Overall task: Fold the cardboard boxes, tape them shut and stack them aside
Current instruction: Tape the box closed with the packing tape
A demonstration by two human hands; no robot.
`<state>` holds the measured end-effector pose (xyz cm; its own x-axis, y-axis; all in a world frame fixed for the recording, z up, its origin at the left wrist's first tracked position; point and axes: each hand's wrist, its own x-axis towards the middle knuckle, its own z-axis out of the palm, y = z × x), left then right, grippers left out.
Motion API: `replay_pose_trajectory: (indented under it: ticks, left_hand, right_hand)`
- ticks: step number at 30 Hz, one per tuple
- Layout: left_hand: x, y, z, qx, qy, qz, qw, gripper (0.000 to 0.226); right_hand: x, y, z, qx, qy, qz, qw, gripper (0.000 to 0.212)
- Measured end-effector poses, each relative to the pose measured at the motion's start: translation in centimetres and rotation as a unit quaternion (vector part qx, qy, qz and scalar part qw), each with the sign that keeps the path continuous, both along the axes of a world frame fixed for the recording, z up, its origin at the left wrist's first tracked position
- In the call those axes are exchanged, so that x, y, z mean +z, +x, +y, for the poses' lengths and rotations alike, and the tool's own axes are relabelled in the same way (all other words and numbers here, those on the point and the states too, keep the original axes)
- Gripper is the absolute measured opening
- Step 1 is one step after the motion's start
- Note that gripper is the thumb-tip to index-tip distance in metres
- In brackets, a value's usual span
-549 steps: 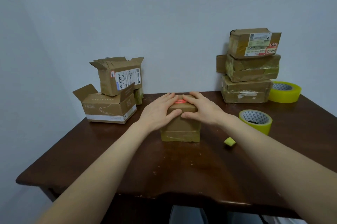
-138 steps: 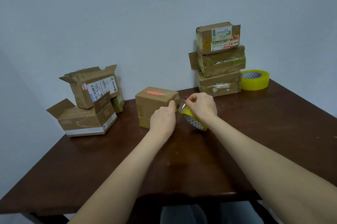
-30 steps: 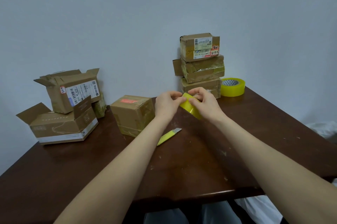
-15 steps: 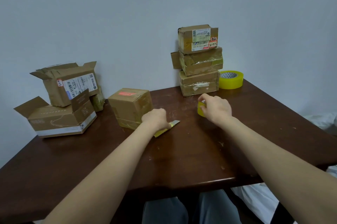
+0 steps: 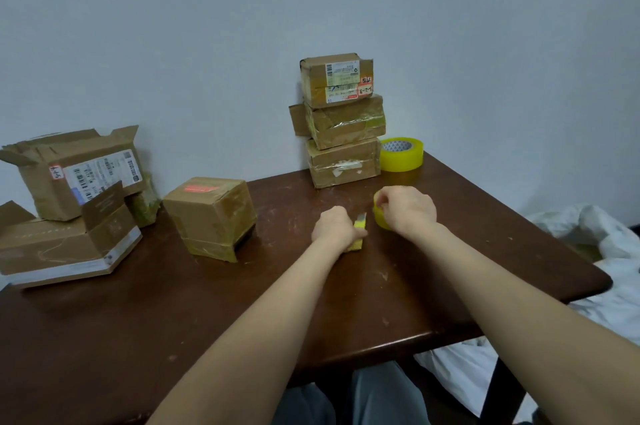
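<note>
A closed, taped cardboard box (image 5: 211, 217) with a red sticker on top stands on the dark wooden table (image 5: 173, 314), left of my hands. My left hand (image 5: 334, 225) is shut on a yellow utility knife (image 5: 359, 225) whose blade tip points away from me. My right hand (image 5: 408, 210) grips a yellow tape roll (image 5: 379, 213) resting on the table. A stack of three taped boxes (image 5: 343, 120) stands against the wall at the back.
Two open boxes (image 5: 69, 203) sit stacked at the left, with a small wrapped parcel (image 5: 145, 203) behind them. A second yellow tape roll (image 5: 401, 154) lies right of the stack. White bedding (image 5: 595, 251) lies beyond the table's right edge.
My hands parted from holding the tape roll together. The right hand lowered the roll to the table. The left hand went to the yellow knife and closed on it.
</note>
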<state>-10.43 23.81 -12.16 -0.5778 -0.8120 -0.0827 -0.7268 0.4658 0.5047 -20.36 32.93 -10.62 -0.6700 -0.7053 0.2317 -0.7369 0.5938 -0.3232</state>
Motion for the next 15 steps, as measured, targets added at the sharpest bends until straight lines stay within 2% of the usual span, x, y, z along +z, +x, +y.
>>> replay_pose_trajectory:
  ticks: [3, 5, 8, 11, 13, 15]
  left_hand:
    - [0.6, 0.0, -0.2, -0.011, -0.009, 0.030, 0.999, 0.025]
    - [1.9, 0.9, -1.1, -0.001, -0.055, 0.071, 0.996, 0.015]
    - [4.8, 3.8, -3.8, 0.034, -0.140, 0.125, 0.982, 0.025]
    - [7.6, 8.4, -8.1, 0.072, -0.238, 0.154, 0.956, 0.033]
    - [8.7, 11.9, -11.5, 0.106, -0.291, 0.139, 0.941, 0.035]
    - [8.9, 15.0, -14.7, 0.140, -0.290, 0.100, 0.941, 0.036]
  right_hand:
    - [0.7, 0.2, -0.9, 0.003, -0.062, -0.007, 0.998, 0.028]
    - [1.4, 1.1, -2.5, 0.018, -0.137, -0.022, 0.990, 0.030]
    - [2.5, 4.4, -6.0, 0.073, -0.215, -0.048, 0.973, 0.032]
    - [3.6, 9.4, -9.5, 0.156, -0.226, -0.085, 0.958, 0.038]
    - [4.0, 13.0, -11.8, 0.205, -0.208, -0.106, 0.951, 0.046]
    - [4.3, 16.2, -14.0, 0.240, -0.187, -0.115, 0.946, 0.053]
